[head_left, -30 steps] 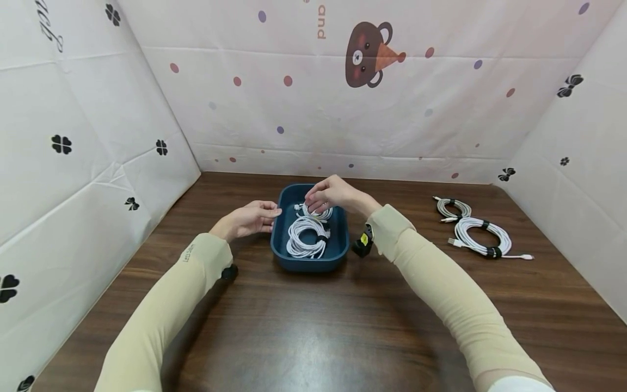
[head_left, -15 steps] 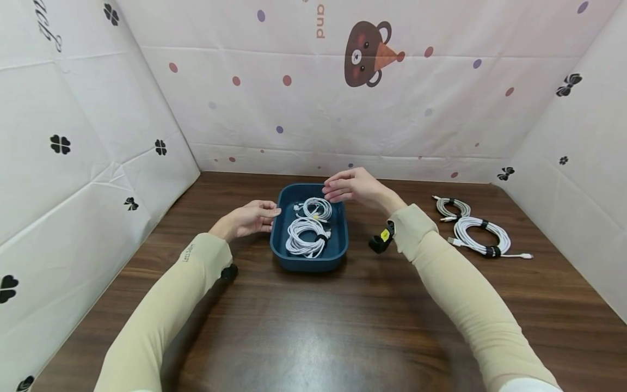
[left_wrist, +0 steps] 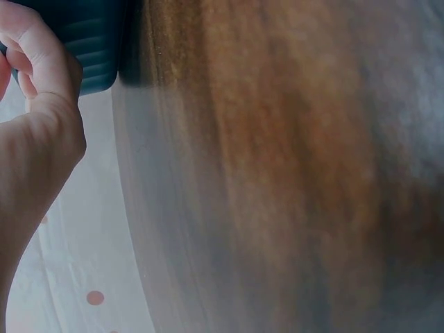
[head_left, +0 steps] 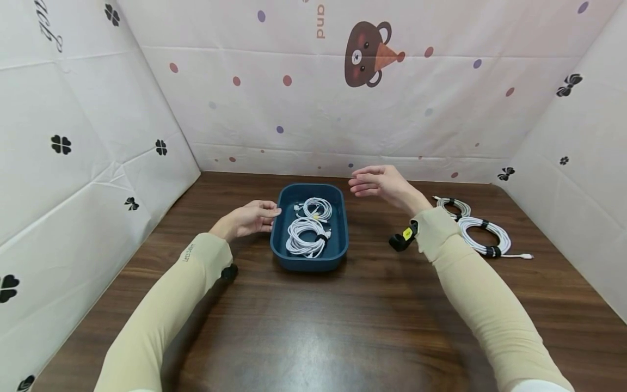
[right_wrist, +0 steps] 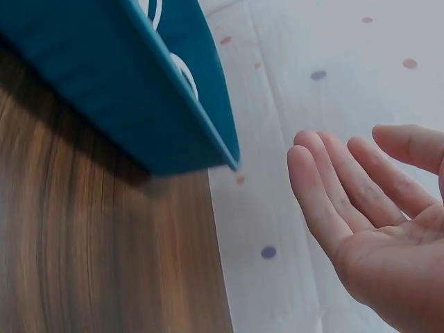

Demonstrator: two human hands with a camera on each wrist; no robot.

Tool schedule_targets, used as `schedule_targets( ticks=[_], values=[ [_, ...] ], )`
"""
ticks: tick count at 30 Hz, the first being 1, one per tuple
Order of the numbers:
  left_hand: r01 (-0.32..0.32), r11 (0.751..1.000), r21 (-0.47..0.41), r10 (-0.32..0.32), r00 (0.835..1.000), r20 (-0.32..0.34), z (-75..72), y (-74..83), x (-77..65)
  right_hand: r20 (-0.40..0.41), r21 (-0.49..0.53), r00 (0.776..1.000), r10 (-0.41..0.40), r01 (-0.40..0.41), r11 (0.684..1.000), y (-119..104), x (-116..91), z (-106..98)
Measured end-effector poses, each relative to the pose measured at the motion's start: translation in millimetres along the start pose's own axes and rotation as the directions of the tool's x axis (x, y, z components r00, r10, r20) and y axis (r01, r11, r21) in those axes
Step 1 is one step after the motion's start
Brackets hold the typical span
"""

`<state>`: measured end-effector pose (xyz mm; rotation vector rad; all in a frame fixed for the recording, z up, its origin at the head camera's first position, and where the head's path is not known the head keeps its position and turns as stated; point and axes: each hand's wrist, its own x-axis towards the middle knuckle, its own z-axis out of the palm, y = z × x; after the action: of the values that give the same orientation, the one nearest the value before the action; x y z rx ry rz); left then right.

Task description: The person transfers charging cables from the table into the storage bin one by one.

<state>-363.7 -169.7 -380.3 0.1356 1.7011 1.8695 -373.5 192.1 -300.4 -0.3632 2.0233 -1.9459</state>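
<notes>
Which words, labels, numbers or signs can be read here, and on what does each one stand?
"and", sideways, on the back sheet.
"Lets Slim", probably, on the left sleeve; quite small.
Left sheet: cut-off cursive lettering, not surely readable.
Yellow label on black right-wrist device: too small.

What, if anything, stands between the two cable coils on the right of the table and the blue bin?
In the head view, the right hand, black wrist camera and sleeved forearm lie across that stretch, partly hiding the coils. Otherwise only the blue bin's raised wall needs clearing; nothing else visible stands there.
</notes>
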Motion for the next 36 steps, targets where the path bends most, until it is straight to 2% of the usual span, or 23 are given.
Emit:
schedule_targets(
  ticks=[15, 21, 28, 36],
  values=[
    [0.006, 1.000, 0.001, -0.006, 1.000, -0.008, -2.9, -2.9, 1.2, -0.079, 0.037, 0.996, 0.027, -0.024, 0.999, 6, -21, -50],
    [0.005, 1.000, 0.001, -0.005, 1.000, -0.008, -3.0, -2.9, 1.1, -0.099, 0.115, 0.995, 0.007, 0.004, 0.993, 9, -31, -69],
    [0.001, 1.000, 0.000, -0.001, 1.000, 0.000, -1.0, -1.4, -1.1, -0.135, 0.111, 0.991, 0.005, 0.011, 0.994, 11, -48, -93],
    [0.000, 1.000, 0.003, 0.000, 1.000, 0.003, 0.0, -0.7, -2.2, -0.167, 0.192, 0.986, -0.027, 0.059, 0.980, 16, -65, -123]
  ],
)
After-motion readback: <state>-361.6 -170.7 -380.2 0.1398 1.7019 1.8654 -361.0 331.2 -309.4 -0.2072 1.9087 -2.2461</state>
